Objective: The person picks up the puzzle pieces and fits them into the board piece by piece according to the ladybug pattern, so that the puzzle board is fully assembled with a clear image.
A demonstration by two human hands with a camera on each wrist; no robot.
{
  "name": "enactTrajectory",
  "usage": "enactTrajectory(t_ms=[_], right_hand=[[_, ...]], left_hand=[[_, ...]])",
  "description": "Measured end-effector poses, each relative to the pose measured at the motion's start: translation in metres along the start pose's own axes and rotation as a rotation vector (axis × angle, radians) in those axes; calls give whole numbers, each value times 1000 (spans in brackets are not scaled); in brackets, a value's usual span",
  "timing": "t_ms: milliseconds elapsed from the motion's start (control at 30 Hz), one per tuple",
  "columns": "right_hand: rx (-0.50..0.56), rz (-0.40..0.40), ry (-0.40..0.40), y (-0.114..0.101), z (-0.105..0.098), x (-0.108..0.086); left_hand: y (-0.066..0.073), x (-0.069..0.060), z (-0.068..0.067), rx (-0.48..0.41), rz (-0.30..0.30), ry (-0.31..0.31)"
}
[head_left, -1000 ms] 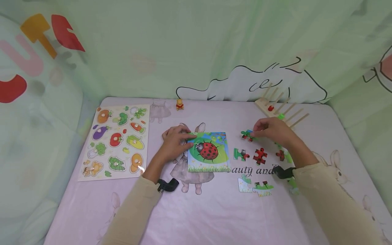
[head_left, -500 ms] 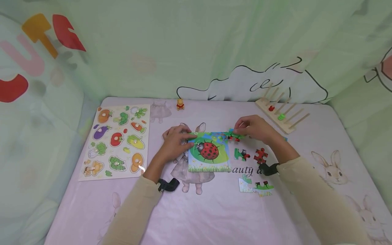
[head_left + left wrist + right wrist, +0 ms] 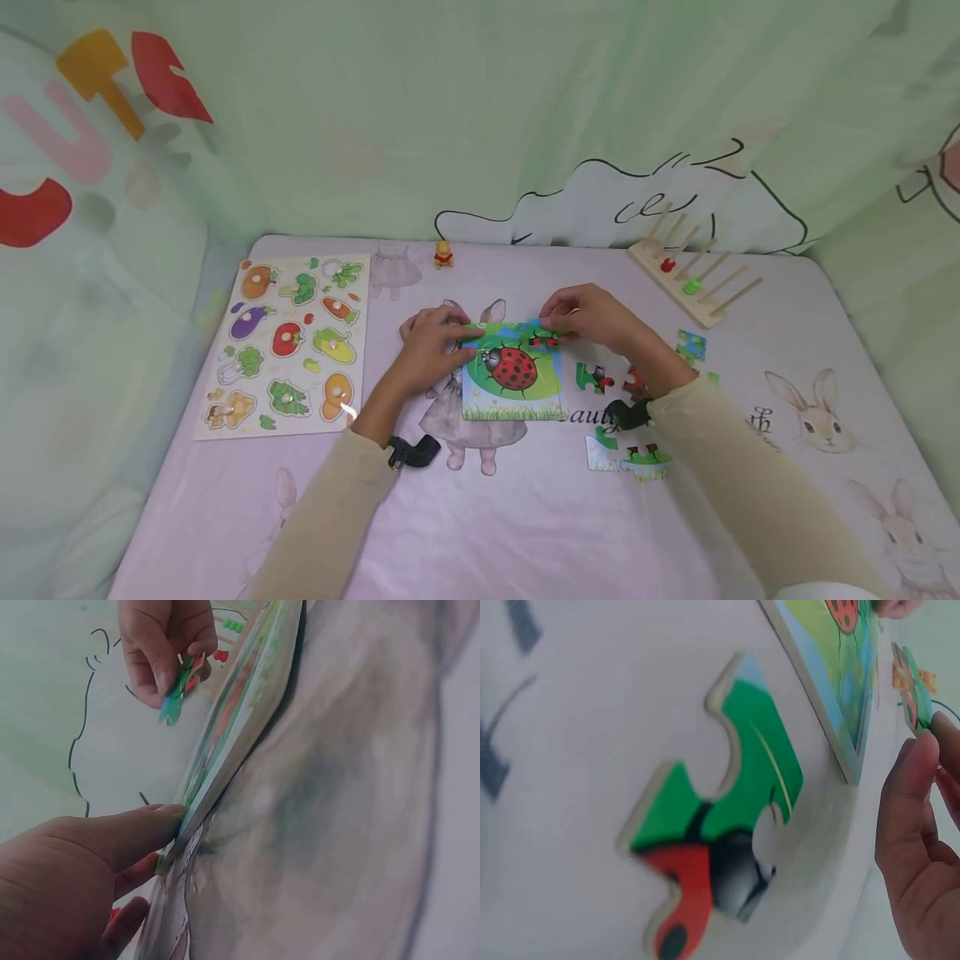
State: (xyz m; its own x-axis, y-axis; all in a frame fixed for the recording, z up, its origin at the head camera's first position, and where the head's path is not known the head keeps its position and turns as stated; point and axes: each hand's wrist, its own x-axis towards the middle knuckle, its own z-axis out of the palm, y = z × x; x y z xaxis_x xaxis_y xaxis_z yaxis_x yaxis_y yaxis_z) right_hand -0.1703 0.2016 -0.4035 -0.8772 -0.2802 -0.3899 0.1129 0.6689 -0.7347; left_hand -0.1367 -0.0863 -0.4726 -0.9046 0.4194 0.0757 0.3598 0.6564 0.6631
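Observation:
A puzzle board (image 3: 512,383) with a ladybug picture lies on the table's middle. My left hand (image 3: 433,350) rests at its left side, fingertips touching the rim near the top corner. In the left wrist view, the fingers of my left hand (image 3: 82,862) lie fairly straight against the edge. My right hand (image 3: 592,315) pinches a green, blue and red puzzle piece (image 3: 542,335) above the board's upper right corner. The right wrist view shows that piece (image 3: 913,691) raised between thumb and fingers, apart from the board. Below lies a loose puzzle piece (image 3: 727,802) with the ladybug's head.
More puzzle pieces lie right of the board, among them a grassy pair (image 3: 628,458) and a blue-green one (image 3: 691,345); my right arm partly covers some. A vegetable knob board (image 3: 285,346) is at left. Behind stand a bear figurine (image 3: 443,254) and a wooden peg rack (image 3: 678,283).
My right hand has carried its puzzle piece leftward, from among the loose pieces to above the board's upper right corner. My left hand has stayed in place.

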Motion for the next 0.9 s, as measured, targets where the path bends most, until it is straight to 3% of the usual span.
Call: enactTrajectory(t_ms=[300,900], right_hand=[[33,-17,-12,-2,12,6],[93,76,-8,-12,32,14]], left_hand=[[1,1,0,-6,4,2],[0,1,1,5,-6,-1]])
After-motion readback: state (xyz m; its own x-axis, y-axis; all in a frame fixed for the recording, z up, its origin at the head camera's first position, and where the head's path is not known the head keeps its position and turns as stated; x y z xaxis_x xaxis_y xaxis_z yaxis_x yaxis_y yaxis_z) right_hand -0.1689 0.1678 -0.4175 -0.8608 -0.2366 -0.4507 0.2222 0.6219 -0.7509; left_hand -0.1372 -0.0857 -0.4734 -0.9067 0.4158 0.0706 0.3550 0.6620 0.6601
